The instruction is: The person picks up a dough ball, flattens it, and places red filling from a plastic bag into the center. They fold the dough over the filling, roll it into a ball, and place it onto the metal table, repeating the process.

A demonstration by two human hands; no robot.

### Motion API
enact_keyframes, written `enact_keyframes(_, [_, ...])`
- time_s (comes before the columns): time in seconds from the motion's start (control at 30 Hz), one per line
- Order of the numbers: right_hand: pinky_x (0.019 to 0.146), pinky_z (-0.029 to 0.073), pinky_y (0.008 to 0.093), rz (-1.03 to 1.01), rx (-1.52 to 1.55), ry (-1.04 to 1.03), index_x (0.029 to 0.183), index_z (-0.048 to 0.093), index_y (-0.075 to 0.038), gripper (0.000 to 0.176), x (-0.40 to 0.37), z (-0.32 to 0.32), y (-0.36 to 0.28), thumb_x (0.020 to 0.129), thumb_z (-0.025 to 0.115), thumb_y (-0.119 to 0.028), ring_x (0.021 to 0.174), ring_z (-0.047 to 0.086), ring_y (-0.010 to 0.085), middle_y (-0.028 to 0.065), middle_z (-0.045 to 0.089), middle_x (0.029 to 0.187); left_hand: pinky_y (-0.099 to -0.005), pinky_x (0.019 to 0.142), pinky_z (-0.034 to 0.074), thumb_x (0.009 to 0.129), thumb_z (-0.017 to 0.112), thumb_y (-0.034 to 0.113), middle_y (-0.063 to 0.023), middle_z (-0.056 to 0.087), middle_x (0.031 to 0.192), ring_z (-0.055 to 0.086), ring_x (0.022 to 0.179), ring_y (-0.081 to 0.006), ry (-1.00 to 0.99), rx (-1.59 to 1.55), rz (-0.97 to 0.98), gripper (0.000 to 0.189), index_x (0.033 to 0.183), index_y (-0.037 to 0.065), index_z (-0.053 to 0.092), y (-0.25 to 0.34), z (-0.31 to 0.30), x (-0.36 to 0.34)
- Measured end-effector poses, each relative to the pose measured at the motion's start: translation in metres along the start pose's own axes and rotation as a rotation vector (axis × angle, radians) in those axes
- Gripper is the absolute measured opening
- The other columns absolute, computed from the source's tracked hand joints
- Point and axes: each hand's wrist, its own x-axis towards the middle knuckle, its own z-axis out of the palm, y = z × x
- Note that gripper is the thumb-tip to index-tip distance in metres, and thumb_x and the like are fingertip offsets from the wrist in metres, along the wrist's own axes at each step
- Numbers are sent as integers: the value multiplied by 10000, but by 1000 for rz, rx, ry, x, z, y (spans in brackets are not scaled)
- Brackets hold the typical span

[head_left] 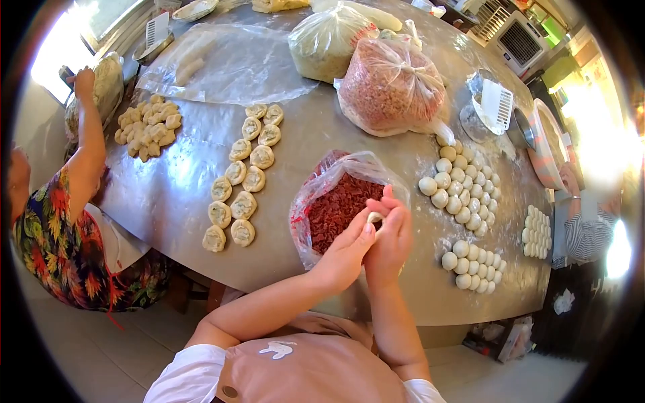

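Note:
My left hand (344, 260) and my right hand (393, 247) meet over the near right edge of an open plastic bag of dark red crumbly filling (339, 208). Cupped between them is a small pale piece of dough (375, 217), pinched by the fingers; most of it is hidden. Left of the bag, two rows of round buns with swirled tops (254, 179) run away from me. Smooth white dough balls (463, 185) lie grouped to the right, with a smaller group of dough balls (474, 266) nearer me.
Tied bags of pink filling (391, 84) and pale filling (326, 43) stand ahead. A plastic sheet (222, 64) and a dough-piece pile (148, 127) lie left. A metal bowl (478, 117) holds a white scraper (497, 105). One person (67, 228) works at left, another (586, 235) at right.

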Motion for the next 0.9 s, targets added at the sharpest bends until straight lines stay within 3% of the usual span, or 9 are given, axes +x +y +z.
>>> enact_keyframes(0.3, [1113, 286, 384, 226, 501, -35, 1410, 320, 67, 727, -16, 11, -16, 1013, 266, -540, 1322, 384, 268, 221, 316, 1496, -369, 975, 416, 1002, 463, 176, -105, 610, 1130, 556, 1093, -253, 16, 737, 639, 268, 1150, 24, 629, -6, -18, 4])
enact_keyframes(0.4, [1125, 264, 383, 165, 395, -263, 1412, 312, 65, 723, -16, 1, -8, 1016, 265, -538, 1338, 363, 266, 205, 363, 1447, -410, 1067, 318, 1012, 344, 436, -175, 533, 1260, 406, 1277, -327, -8, 970, 760, 540, 1222, 20, 618, -7, -22, 5])
enact_keyframes(0.43, [1006, 402, 359, 187, 487, -227, 1292, 472, 42, 600, -19, 4, -4, 1030, 316, -476, 1170, 521, 229, 150, 538, 1261, -426, 1091, 280, 1009, 297, 483, -196, 494, 1316, 346, 1327, -334, -12, 1022, 773, 607, 1250, 17, 602, -5, -24, 6])
enact_keyframes(0.57, [644, 471, 278, 312, 191, -75, 884, 625, -16, 350, -16, -2, -6, 1034, 429, -265, 717, 604, 129, 45, 675, 855, -476, 1141, 164, 963, 127, 638, -255, 43, 1554, 96, 1454, -327, -74, 886, 663, 845, 1459, -21, 316, 4, -18, -5])
enact_keyframes(0.63, [666, 477, 273, 208, -32, -126, 883, 626, -17, 344, -7, -6, -25, 1034, 422, -250, 744, 613, 127, 75, 684, 880, -463, 1143, 150, 918, 115, 713, -200, -93, 1578, 59, 1462, -300, -39, 644, 571, 939, 1513, -14, 135, -1, -14, -4])
enact_keyframes(0.73, [779, 491, 316, 50, -286, -160, 1025, 603, 11, 336, -5, -11, -26, 1035, 402, -257, 893, 633, 197, 140, 671, 1019, -382, 1109, 258, 900, 132, 736, -157, 40, 1593, 147, 1448, -271, 14, 549, 384, 971, 1518, -12, 83, 3, -26, 10])
enact_keyframes(0.8, [902, 467, 339, -90, -482, -223, 1170, 551, 46, 396, -10, -3, -25, 1045, 357, -276, 1060, 607, 252, 175, 621, 1174, -397, 1166, 134, 1013, 221, 530, -223, 155, 1556, 121, 1463, -305, -17, 439, 343, 769, 1486, -73, 148, -13, -19, 14])
enact_keyframes(0.83, [1065, 348, 378, -217, -311, -318, 1337, 433, 55, 477, -13, 1, -28, 1047, 334, -312, 1281, 458, 287, 200, 482, 1377, -386, 1145, 191, 1020, 240, 510, -201, 223, 1528, 210, 1421, -283, -46, 422, 320, 733, 1478, -62, 192, -16, -19, 11])
enact_keyframes(0.9, [1084, 292, 376, -228, -82, -324, 1369, 358, 49, 532, 0, 5, -29, 1037, 309, -363, 1314, 391, 280, 195, 415, 1413, -367, 1107, 280, 1028, 268, 487, -165, 323, 1480, 341, 1345, -244, -123, 357, 219, 683, 1462, -40, 263, -15, -18, 4])
